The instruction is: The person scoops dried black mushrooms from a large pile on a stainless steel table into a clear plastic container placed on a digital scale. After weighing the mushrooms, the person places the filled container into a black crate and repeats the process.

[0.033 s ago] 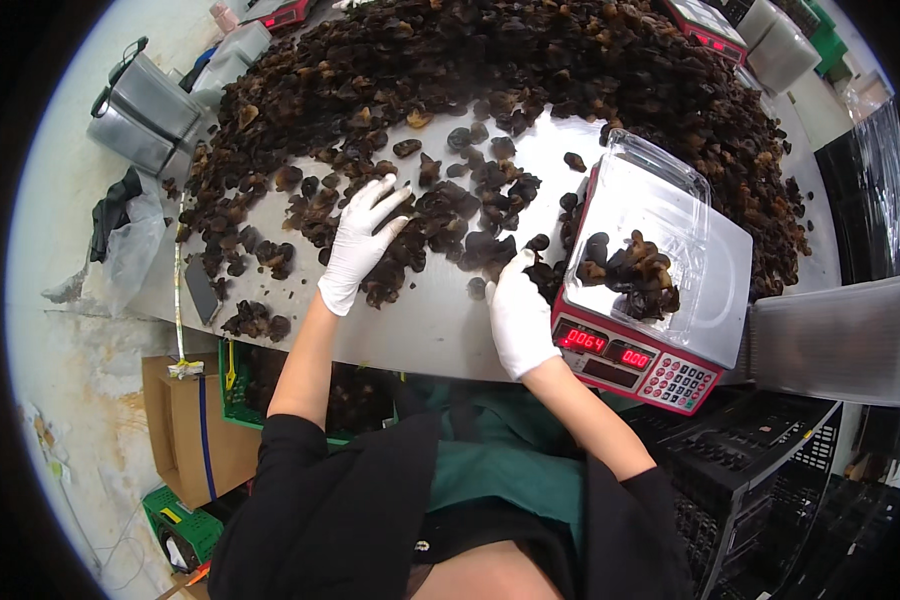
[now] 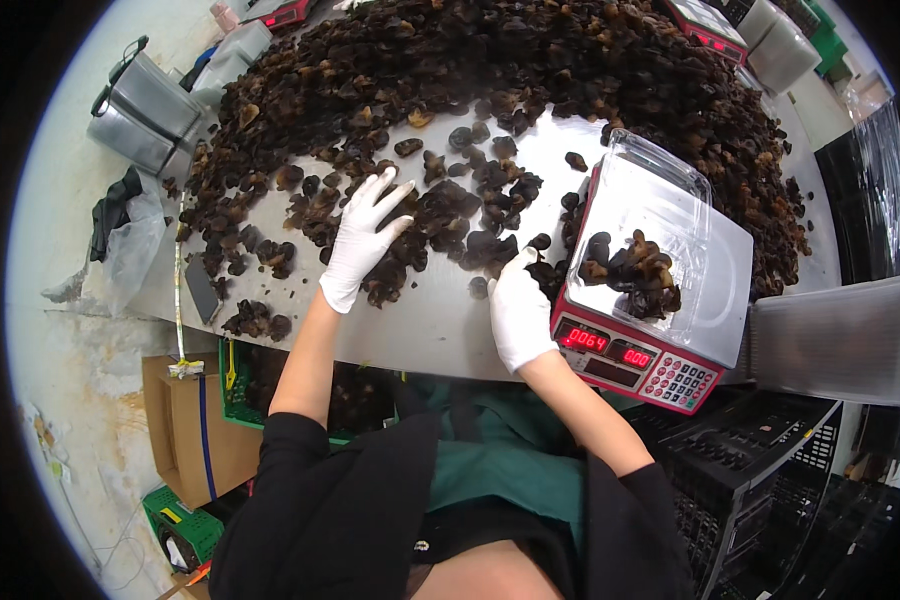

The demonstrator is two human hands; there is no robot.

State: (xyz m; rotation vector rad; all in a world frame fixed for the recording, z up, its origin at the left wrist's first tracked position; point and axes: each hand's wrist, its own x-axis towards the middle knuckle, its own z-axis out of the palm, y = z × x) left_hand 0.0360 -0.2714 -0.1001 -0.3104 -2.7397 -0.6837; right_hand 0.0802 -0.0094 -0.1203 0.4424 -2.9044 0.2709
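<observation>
Dark brown wood ear mushrooms (image 2: 445, 210) lie scattered over a metal table (image 2: 315, 335). My left hand (image 2: 365, 245), in a white glove, rests over the loose mushrooms left of the middle, fingers stretched and spread, with nothing gripped. My right hand (image 2: 522, 315), also gloved, is beside the left edge of a red and silver digital scale (image 2: 725, 275). Its fingers curl round dark mushroom pieces that show past the fingertips; part of the grip is hidden. On the scale stands a clear plastic tray (image 2: 620, 180) with a small clump of mushrooms (image 2: 635, 275) in it.
A large mushroom heap (image 2: 530, 50) covers the table's far side. Another scale (image 2: 708, 25) stands at far right. Stacked clear trays (image 2: 835, 335) sit right of the near scale. Below are black crates (image 2: 750, 460), a green crate (image 2: 238, 400) and a cardboard box (image 2: 175, 430).
</observation>
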